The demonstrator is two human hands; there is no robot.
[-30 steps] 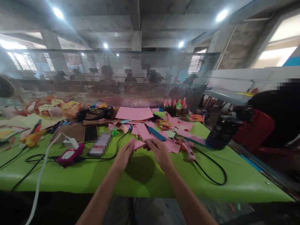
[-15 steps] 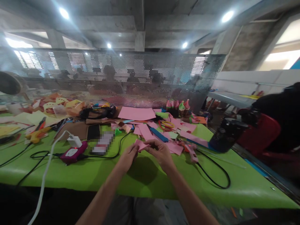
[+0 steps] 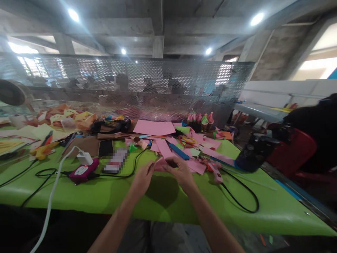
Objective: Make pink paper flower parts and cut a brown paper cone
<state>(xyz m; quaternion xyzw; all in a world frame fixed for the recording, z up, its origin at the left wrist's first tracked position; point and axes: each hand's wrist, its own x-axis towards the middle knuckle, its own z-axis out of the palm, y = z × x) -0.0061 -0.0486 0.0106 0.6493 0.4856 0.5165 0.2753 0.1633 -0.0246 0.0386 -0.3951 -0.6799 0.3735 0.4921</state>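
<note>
Between my two hands is a small piece of pink paper point(image 3: 159, 164), held above the front of the green table. My left hand point(image 3: 144, 174) pinches its left end with thumb and fingers. On the other side my right hand point(image 3: 181, 172) grips the right end, thumb below and fingers curled over it. Part of the piece is covered by the fingers. Just beyond the hands lie pink paper strips point(image 3: 163, 148) and a blue box cutter point(image 3: 179, 151). A pink glue gun point(image 3: 216, 173) rests to the right of my right hand.
A magenta power strip point(image 3: 83, 173) with a white plug and trailing cables sits left, near a phone point(image 3: 116, 161). A yellow glue gun point(image 3: 43, 150) lies farther left. At right stands a dark cup point(image 3: 254, 153). A perforated metal screen point(image 3: 163, 88) closes off the back.
The pink paper has tilted and turned between my fingers, so less of its face shows. Both hands stay in nearly the same place.
</note>
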